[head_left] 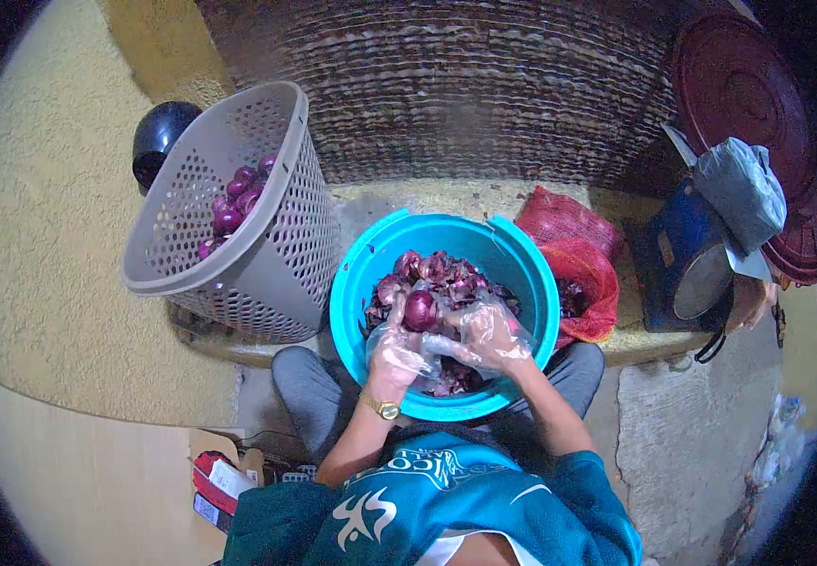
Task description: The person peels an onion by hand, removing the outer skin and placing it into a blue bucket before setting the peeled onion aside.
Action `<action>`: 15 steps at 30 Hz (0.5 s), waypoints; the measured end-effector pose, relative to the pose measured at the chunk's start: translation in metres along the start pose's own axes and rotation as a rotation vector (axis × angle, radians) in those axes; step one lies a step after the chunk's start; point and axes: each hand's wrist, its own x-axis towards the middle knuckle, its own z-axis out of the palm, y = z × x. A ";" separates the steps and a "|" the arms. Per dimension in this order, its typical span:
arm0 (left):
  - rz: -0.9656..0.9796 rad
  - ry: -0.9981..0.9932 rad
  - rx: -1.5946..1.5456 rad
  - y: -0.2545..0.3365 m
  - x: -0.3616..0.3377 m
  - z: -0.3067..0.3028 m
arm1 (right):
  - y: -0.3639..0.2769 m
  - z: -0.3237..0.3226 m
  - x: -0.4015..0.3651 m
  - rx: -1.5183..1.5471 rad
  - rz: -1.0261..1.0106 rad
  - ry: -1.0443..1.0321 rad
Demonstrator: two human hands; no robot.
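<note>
A turquoise tub (347, 354) stands between my knees, with onions and loose purple skins (441, 274) inside. Over it, my left hand (397, 349), in a clear plastic glove, holds a smooth purple onion (420, 310) at its fingertips. My right hand (491, 333), gloved the same way, is beside the onion on its right, fingers bent; the glove's glare hides what its fingers hold, if anything.
A tall grey perforated basket (300, 226) with purple onions (236, 203) stands at the left. Right of the tub lies a red mesh sack (597, 274). Farther right are a blue container (677, 255), a grey plastic bag (743, 189) and a dark red lid (743, 94).
</note>
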 end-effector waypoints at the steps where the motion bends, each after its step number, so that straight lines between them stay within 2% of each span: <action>1: -0.001 0.024 -0.104 -0.001 0.004 0.003 | 0.002 -0.001 -0.004 0.010 0.011 -0.042; 2: 0.000 0.025 -0.104 -0.002 0.007 0.003 | 0.003 -0.002 -0.006 0.021 0.023 -0.085; 4: 0.239 0.258 0.114 -0.003 0.011 0.000 | 0.002 -0.013 -0.007 -0.025 0.058 -0.159; 6: 0.232 0.218 0.124 -0.001 0.011 -0.002 | 0.007 -0.017 -0.010 -0.092 0.187 -0.245; 7: 0.216 0.230 0.104 0.000 0.008 0.004 | 0.009 -0.019 -0.011 -0.093 0.187 -0.246; 10: 0.208 0.278 0.079 -0.001 0.010 0.008 | 0.013 -0.024 -0.014 -0.108 0.225 -0.025; 13: 0.275 0.266 0.104 -0.004 0.009 0.010 | 0.016 -0.027 -0.010 -0.118 0.236 -0.047; 15: 0.154 0.201 0.135 -0.001 0.009 0.008 | 0.013 -0.026 -0.010 -0.106 0.262 -0.082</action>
